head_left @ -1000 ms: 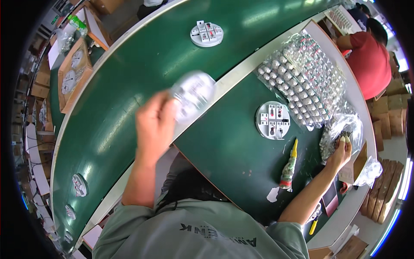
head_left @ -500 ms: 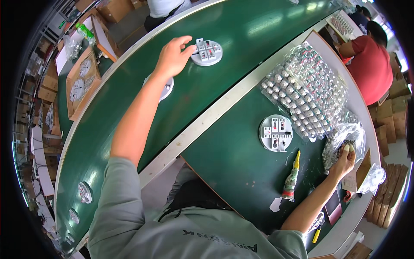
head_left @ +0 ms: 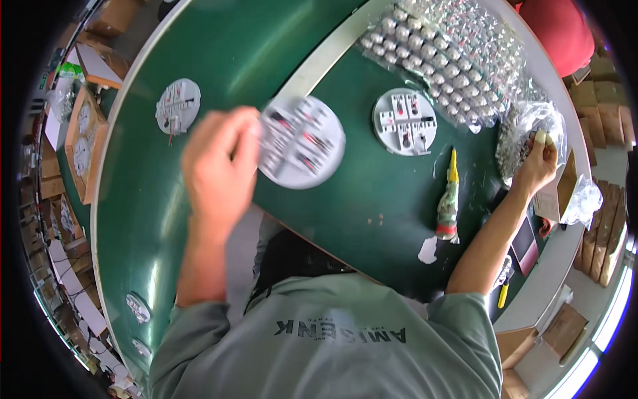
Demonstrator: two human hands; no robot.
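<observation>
My left hand [head_left: 222, 159], slightly blurred, grips the left edge of a round light-grey plastic base [head_left: 312, 169] with compartments and small red and black parts. The base is held over the pale divider strip and the near table. A similar round base [head_left: 403, 143] lies on the table to its right. My right hand [head_left: 539, 163] is pinched at a clear plastic bag [head_left: 553, 120] of small metallic parts; what its fingertips hold is too small to make out. Near that forearm lies a bottle with a yellow nozzle [head_left: 448, 209], its body wrapped in film.
Bubble-like sheets of silvery round parts [head_left: 432, 53] lie at the far right. Another round base [head_left: 178, 106] sits on the green left surface [head_left: 166, 193]. A yellow-handled tool [head_left: 503, 294] and an open cardboard box [head_left: 555, 193] are at right. A person in red [head_left: 555, 33] is beyond.
My left hand has taken hold of a round base from the left surface and brought it nearer, over the divider. The right hand stays at the bag. The view has shifted.
</observation>
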